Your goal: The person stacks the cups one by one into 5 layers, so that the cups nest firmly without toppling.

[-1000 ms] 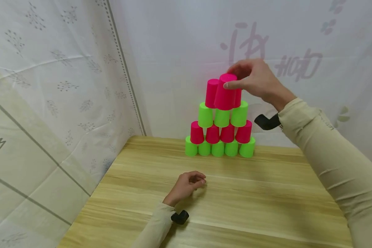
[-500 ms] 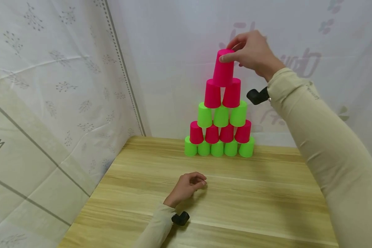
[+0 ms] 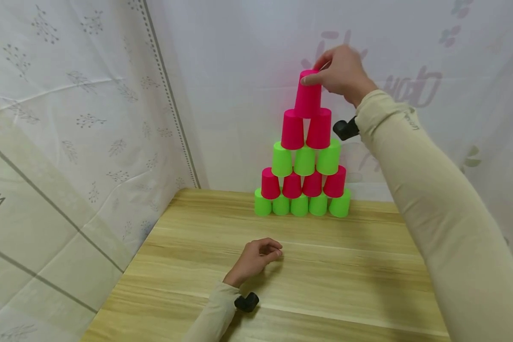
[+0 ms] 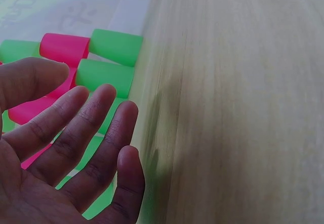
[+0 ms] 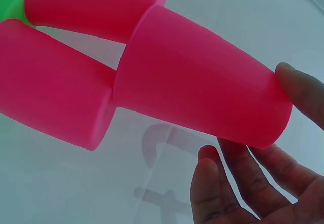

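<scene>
An upside-down pink cup point(image 3: 308, 100) tops a pyramid of cups at the back of the table. My right hand point(image 3: 345, 73) pinches it near its upper end, thumb on one side and fingers on the other, as the right wrist view shows. Its rim meets the bases of two pink cups point(image 3: 292, 129) below. Under those come a row of green cups point(image 3: 304, 160), a row of pink cups point(image 3: 292, 185) and a bottom row of green cups point(image 3: 299, 205). My left hand point(image 3: 255, 256) is low over the table in front, fingers loosely bent, holding nothing.
The wood-grain table point(image 3: 188, 266) meets a pale printed curtain point(image 3: 231, 95) close behind the pyramid. Another patterned curtain point(image 3: 68, 142) hangs along the left side.
My right hand has raised the pink cup from in front of the two upper pink cups and set it on top of them. The left hand has stayed nearly still.
</scene>
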A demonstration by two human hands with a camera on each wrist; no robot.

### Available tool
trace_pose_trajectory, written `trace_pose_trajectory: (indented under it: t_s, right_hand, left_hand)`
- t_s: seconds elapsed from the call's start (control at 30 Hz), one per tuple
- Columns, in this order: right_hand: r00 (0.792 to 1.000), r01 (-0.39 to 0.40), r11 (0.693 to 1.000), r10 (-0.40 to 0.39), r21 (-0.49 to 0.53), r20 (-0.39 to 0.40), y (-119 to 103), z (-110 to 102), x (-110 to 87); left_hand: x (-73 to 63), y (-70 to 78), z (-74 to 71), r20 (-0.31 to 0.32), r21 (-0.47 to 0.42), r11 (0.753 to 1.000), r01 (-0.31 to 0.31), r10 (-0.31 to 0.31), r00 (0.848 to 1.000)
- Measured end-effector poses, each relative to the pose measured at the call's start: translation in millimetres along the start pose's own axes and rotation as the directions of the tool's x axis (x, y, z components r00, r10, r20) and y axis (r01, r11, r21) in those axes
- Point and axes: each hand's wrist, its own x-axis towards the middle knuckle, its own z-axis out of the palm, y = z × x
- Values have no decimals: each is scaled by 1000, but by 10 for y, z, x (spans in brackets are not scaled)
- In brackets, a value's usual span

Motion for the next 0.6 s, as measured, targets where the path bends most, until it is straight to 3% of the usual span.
trace_pose_trajectory:
  t_s: [0.2,0.43,0.6]
  right_hand:
    - [1000,16,997,-17,-76,-12,4,27,36]
    - [999,42,994,-45,-97,-25,29,61,59]
    - [995,84,987,-90,-140,-40,132,41,-104]
  left_hand:
    - [5,-1,-1,7,6,1000,-17,17,1000]
    - [14,-2,-22,4,19,1000,-17,17,1000]
    - [-1,4,-25,14,31,999,-25,24,1000]
